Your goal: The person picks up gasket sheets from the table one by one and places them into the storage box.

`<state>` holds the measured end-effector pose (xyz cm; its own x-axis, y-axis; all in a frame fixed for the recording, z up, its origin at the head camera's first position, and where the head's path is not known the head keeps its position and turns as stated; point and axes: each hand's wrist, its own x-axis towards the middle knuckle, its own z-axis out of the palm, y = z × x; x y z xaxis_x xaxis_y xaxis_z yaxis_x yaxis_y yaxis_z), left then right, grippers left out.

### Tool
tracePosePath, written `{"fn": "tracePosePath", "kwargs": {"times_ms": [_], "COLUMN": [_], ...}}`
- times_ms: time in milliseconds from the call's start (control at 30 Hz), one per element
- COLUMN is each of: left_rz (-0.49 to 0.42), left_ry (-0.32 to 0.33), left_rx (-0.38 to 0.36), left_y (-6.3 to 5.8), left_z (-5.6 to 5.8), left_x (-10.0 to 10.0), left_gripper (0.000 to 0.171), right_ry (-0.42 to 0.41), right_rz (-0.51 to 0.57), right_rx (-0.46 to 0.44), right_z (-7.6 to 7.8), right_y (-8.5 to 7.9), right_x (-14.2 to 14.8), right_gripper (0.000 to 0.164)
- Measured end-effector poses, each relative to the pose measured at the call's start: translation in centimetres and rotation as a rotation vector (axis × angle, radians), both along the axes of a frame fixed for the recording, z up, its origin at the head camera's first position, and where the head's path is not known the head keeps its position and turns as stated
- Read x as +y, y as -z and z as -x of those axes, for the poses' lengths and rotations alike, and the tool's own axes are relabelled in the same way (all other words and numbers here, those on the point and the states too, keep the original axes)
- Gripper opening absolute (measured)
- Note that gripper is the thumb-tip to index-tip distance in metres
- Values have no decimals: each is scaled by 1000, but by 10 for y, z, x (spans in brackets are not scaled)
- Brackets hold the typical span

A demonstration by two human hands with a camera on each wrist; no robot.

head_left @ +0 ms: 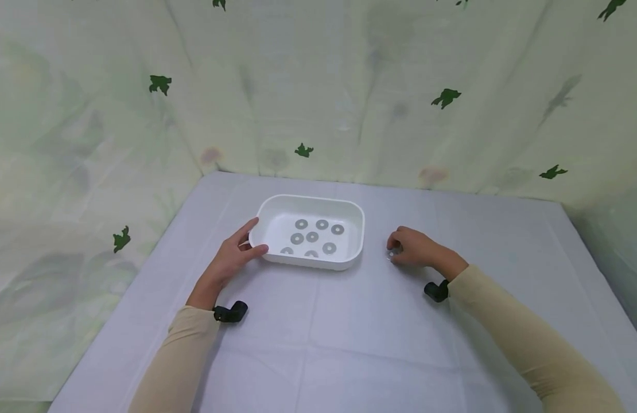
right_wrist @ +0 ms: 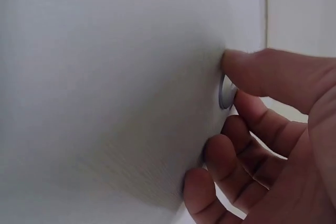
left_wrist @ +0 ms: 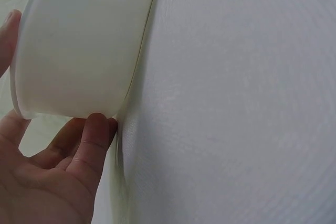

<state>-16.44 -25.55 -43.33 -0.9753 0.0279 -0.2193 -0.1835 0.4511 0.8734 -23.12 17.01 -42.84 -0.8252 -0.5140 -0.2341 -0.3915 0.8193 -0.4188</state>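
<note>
A white rectangular plastic basin (head_left: 310,264) stands on the table. Inside it, spread over the floor, lie several flat grey washers (head_left: 324,249). My left hand (head_left: 233,256) holds the basin at its left end, thumb at the near rim and a finger at the left rim. The left wrist view shows the fingertips (left_wrist: 96,124) against the basin's outer wall (left_wrist: 84,45). To the right of the basin, my right hand (head_left: 415,248) pinches another washer (right_wrist: 224,97) between thumb and index finger, low at the tablecloth. Its other fingers curl beside it, touching the cloth.
A white cloth (head_left: 360,344) with fold creases covers the table. Pale curtains (head_left: 323,86) with green leaf-like shapes hang behind and at the sides. Each wrist wears a small black camera, one (head_left: 232,312) on the left and one (head_left: 436,291) on the right.
</note>
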Motion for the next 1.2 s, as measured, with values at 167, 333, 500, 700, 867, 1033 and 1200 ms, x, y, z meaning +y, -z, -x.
{"fn": "tracePosePath", "kwargs": {"times_ms": [167,333,500,700,867,1033,1200], "left_rz": [-7,-10,-12,-11,-25,-20,-11], "left_ry": [0,6,5,3,4,4,10], "left_rx": [-2,3,5,4,11,8,11], "left_y": [1,3,4,6,5,3,4], "left_z": [-1,-1,-2,1,1,1,2], "left_x": [-1,-3,-3,-3,-3,-3,-3], "left_gripper": [87,87,87,84,85,86,85], "right_ry": [-18,-13,-26,-55,-51,-47,-43], "right_rz": [26,94,138,174,162,175,182], "right_rx": [-29,-31,-19,-30,-23,-6,8], "right_z": [2,-2,-6,-8,-9,-8,-7], "right_y": [-2,2,6,9,7,7,8], "right_x": [-1,3,4,4,4,4,5], "right_gripper": [17,19,24,27,26,25,24]}}
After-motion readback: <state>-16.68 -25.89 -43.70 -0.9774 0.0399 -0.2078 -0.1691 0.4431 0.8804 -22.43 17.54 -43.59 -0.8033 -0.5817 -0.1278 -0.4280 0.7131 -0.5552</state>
